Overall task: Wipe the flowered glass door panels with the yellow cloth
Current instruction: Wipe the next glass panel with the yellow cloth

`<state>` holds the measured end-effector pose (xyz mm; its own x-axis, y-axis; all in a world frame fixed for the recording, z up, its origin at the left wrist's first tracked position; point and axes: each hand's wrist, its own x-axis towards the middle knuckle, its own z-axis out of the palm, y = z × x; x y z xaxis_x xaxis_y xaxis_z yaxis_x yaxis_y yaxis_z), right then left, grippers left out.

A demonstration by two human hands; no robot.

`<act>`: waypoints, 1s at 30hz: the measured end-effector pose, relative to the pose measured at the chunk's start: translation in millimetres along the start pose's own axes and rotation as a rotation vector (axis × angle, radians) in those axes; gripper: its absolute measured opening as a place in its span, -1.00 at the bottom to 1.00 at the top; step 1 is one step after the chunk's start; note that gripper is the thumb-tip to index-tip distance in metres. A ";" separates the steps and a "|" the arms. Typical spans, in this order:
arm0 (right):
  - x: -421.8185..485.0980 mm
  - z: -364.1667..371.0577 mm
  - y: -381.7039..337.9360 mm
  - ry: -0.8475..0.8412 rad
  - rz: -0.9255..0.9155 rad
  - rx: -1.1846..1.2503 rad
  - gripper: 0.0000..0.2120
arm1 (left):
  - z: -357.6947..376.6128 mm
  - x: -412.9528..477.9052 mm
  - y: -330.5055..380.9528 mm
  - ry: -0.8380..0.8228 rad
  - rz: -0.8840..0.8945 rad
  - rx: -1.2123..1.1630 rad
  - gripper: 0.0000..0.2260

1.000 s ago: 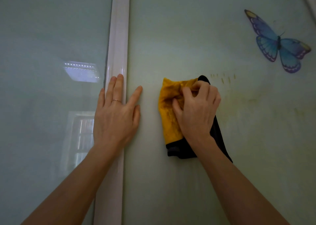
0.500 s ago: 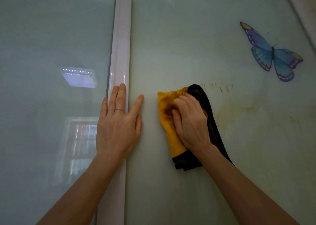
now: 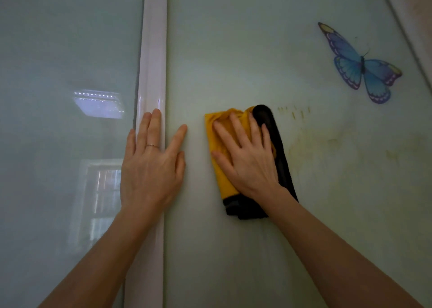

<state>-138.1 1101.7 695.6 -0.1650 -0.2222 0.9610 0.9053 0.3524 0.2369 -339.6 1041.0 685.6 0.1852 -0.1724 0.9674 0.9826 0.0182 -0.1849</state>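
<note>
A yellow cloth (image 3: 218, 167) with a black backing lies folded flat against the right glass door panel (image 3: 245, 50). My right hand (image 3: 250, 160) presses it to the glass with straight, spread fingers. My left hand (image 3: 152, 167), wearing a ring, rests flat with straight fingers across the white door frame (image 3: 153, 50), its thumb and index finger on the right panel. The left glass panel (image 3: 58, 38) shows reflections.
A blue butterfly print (image 3: 360, 67) sits on the upper right of the right panel. Yellowish smears and small marks (image 3: 327, 144) stain the glass right of the cloth. A pale wall edge (image 3: 418, 15) borders the panel at top right.
My right hand went from pinching and bunching the cloth with curled fingers to lying flat on it with fingers spread. The left hand stayed on the frame.
</note>
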 end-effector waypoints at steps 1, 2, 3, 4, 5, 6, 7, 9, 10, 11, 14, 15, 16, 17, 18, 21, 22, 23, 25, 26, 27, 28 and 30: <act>4.7 2.0 1.6 0.031 0.101 -0.002 -0.40 | -1.3 0.0 -0.2 -0.005 -0.005 -0.003 -0.52; 7.2 2.7 3.6 0.065 0.195 -0.011 -0.40 | -1.7 0.1 1.1 -0.012 -0.008 -0.008 -0.52; 9.0 3.0 2.4 0.094 0.256 -0.016 -0.41 | -1.8 0.4 1.5 -0.015 -0.010 -0.007 -0.52; 7.6 3.2 -2.3 0.117 0.273 -0.016 -0.41 | -1.6 0.4 2.0 -0.017 -0.008 -0.003 -0.52; 5.0 2.2 -10.5 0.127 0.244 -0.006 -0.42 | -1.1 0.4 1.9 -0.015 -0.006 0.002 -0.52; 0.6 1.1 -20.8 0.127 0.174 0.012 -0.43 | -0.3 0.0 1.7 -0.012 -0.005 0.005 -0.52; -4.6 -0.1 -31.5 0.123 0.078 0.040 -0.45 | 0.1 -0.3 1.2 -0.008 -0.005 0.007 -0.53; -12.1 -3.0 -46.9 0.104 -0.062 0.107 -0.50 | 1.4 -0.7 1.2 0.002 -0.004 0.005 -0.54; -10.7 -4.3 -48.8 0.112 -0.079 0.133 -0.52 | 1.7 -0.7 1.3 0.007 -0.003 0.002 -0.55; -7.2 -5.9 -48.5 0.131 -0.064 0.151 -0.54 | 1.7 -0.7 1.2 0.009 -0.001 -0.002 -0.55; 0.5 -6.7 -46.7 0.166 0.005 0.128 -0.51 | 1.5 -0.4 0.9 0.002 0.005 0.005 -0.53; 1.5 -6.1 -47.3 0.166 0.014 0.115 -0.49 | 1.5 -0.5 0.4 0.000 0.005 0.007 -0.53; 1.8 -5.6 -47.1 0.159 0.017 0.103 -0.47 | 1.5 0.0 0.9 0.000 0.005 0.007 -0.53; 1.3 -4.6 -48.1 0.146 0.016 0.094 -0.46 | 1.2 -0.5 0.2 -0.002 0.002 0.007 -0.54; 1.6 -4.2 -47.9 0.135 0.014 0.081 -0.46 | 1.1 0.5 0.3 -0.003 0.004 0.007 -0.54; 2.1 -1.8 -45.6 0.100 0.026 0.082 -0.45 | 0.7 0.9 -0.4 -0.012 0.005 0.000 -0.53; 2.6 -1.4 -44.7 0.089 0.032 0.098 -0.44 | 0.7 0.5 -0.3 -0.010 0.007 -0.003 -0.53; 3.2 -1.2 -44.5 0.079 0.034 0.118 -0.44 | 0.7 0.3 -0.4 -0.007 0.010 -0.004 -0.53; 4.2 0.0 -44.1 0.069 0.032 0.158 -0.44 | 0.9 -0.1 -0.4 -0.008 0.011 -0.002 -0.53; 4.4 0.0 -44.2 0.074 0.030 0.171 -0.44 | 0.9 0.1 -0.4 -0.010 0.012 -0.003 -0.53; 4.1 0.2 -44.1 0.082 0.030 0.178 -0.44 | 0.9 0.0 -0.3 -0.010 0.013 -0.003 -0.53; 3.5 0.4 -44.3 0.091 0.031 0.181 -0.44 | 0.8 0.0 -0.6 -0.009 0.013 -0.001 -0.53; 2.0 -0.6 -43.8 0.090 0.033 0.165 -0.42 | 0.8 0.4 0.0 -0.003 0.016 0.000 -0.53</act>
<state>-177.9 1085.3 687.0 -0.0937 -0.2859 0.9537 0.8320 0.5036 0.2327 -339.5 1041.7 686.2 0.2014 -0.1691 0.9648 0.9794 0.0211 -0.2008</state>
